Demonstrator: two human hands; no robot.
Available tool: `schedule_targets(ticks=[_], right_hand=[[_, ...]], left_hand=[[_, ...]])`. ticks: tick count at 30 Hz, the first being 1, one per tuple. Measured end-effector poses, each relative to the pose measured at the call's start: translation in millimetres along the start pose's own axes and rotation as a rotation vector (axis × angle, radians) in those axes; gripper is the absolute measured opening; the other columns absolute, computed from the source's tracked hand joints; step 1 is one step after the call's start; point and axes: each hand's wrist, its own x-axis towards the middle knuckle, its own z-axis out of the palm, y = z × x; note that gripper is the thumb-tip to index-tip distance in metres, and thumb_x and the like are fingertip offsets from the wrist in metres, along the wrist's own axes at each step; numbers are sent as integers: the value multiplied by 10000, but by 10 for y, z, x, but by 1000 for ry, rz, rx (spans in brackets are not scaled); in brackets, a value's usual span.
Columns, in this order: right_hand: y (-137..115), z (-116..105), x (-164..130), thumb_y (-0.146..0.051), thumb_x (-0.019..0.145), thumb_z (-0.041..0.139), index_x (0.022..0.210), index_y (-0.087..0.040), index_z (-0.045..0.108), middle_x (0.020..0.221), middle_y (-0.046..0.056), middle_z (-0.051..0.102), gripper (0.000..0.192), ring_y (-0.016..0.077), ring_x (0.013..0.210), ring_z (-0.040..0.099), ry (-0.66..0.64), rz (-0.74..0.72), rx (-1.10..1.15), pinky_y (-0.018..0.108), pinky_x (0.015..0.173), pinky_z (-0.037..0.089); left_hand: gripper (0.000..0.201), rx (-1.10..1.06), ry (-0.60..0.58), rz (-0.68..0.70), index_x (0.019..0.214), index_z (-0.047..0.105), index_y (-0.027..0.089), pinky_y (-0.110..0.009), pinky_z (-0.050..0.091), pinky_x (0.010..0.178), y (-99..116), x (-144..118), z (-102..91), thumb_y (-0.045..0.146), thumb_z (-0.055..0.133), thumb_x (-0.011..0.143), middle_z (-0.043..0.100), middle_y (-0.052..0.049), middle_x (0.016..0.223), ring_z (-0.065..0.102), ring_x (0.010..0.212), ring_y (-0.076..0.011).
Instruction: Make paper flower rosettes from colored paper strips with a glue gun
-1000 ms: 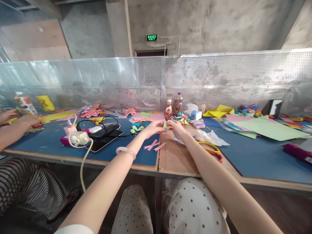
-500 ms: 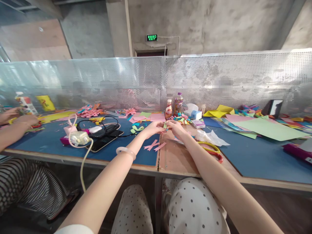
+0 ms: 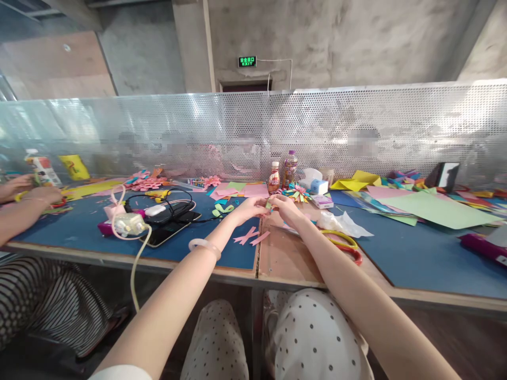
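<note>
Above the table's middle, my left hand (image 3: 252,208) and my right hand (image 3: 285,208) meet, fingertips pinched on a small green paper strip (image 3: 269,204). Most of the strip is hidden by the fingers. Pink paper strips (image 3: 247,236) lie on the blue mat just below my left hand. A looped light-green paper piece (image 3: 222,209) rests to the left of that hand. Beyond my hands sits a multicoloured paper flower (image 3: 296,193). Scissors with yellow and red handles (image 3: 340,240) lie beside my right forearm.
Two drink bottles (image 3: 273,178) stand behind my hands. Crumpled white tissue (image 3: 344,224) and stacked coloured paper (image 3: 439,205) lie to the right. Phones, black cables and a power adapter (image 3: 129,224) occupy the left. Another person's hands (image 3: 45,195) work at far left.
</note>
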Motion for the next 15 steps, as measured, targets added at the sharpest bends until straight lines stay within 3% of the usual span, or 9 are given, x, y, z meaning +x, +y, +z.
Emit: schedule_targets(ticks=[15], right_hand=[[-44, -7, -16, -397, 686, 585, 732, -188, 594, 774, -2, 596, 214, 150, 736, 545, -1, 19, -39, 304, 749, 392]], left_hand=[[279, 23, -2, 9, 967, 637, 113, -287, 480, 730, -68, 38, -30, 190, 689, 703, 640, -80, 943, 609, 797, -143]])
